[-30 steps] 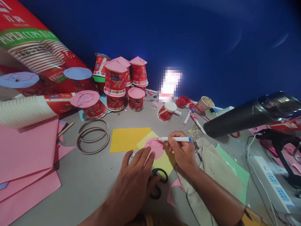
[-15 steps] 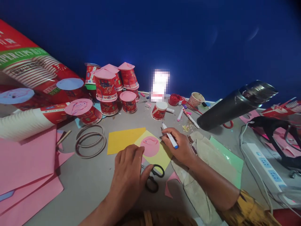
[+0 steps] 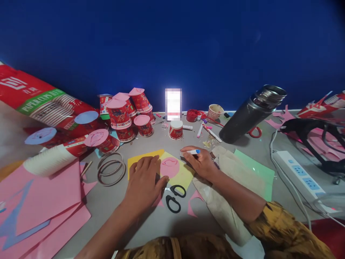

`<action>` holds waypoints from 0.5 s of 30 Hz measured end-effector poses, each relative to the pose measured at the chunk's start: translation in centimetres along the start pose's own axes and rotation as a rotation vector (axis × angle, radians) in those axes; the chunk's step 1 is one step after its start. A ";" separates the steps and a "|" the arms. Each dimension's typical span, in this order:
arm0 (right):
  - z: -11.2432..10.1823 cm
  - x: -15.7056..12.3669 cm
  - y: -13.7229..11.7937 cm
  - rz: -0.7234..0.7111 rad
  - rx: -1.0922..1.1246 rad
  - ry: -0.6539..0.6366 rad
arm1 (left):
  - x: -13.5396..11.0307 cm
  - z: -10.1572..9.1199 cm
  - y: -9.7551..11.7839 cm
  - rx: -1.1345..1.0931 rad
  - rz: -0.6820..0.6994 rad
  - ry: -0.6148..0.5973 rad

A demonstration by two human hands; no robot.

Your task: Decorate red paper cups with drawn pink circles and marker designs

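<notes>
Holding marker (image 3: 194,152), cups (image 3: 55,113) stacked in bag (image 3: 42,102)

Paper disc (image 3: 170,169), one: pink, lying flat, a dark-lined leaf-like outline drawn across its upper part. Yellow sheet (image 3: 185,176), one: pale, flat, set cornerwise beneath the disc. Marker (image 3: 193,152), one: white barrel, blue end; held near level to the disc's right, blue end rightward, tip unclear from where I stand. Scissors (image 3: 171,188), one pair: black loops spread, just nearer me than the disc, blades mostly hidden.
</notes>
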State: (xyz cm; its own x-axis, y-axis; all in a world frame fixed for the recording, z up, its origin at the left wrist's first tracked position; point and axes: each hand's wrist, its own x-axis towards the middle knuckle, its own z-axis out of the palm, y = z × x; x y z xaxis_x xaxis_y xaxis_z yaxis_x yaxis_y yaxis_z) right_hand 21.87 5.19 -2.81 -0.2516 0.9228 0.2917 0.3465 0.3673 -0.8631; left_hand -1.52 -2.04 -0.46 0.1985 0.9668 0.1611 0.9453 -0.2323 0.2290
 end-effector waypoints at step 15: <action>-1.2 2.0 0.3 0.479 0.678 0.172 | 0.0 0.8 -1.0 -0.263 -0.017 0.117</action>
State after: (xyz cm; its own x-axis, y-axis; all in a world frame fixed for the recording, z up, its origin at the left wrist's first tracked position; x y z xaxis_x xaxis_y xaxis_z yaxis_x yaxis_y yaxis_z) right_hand 22.52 7.30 -1.97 -0.0559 0.9860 -0.1573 -0.2503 -0.1664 -0.9538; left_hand -2.25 -1.67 -1.48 0.1378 0.9553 0.2615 0.8456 -0.2509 0.4711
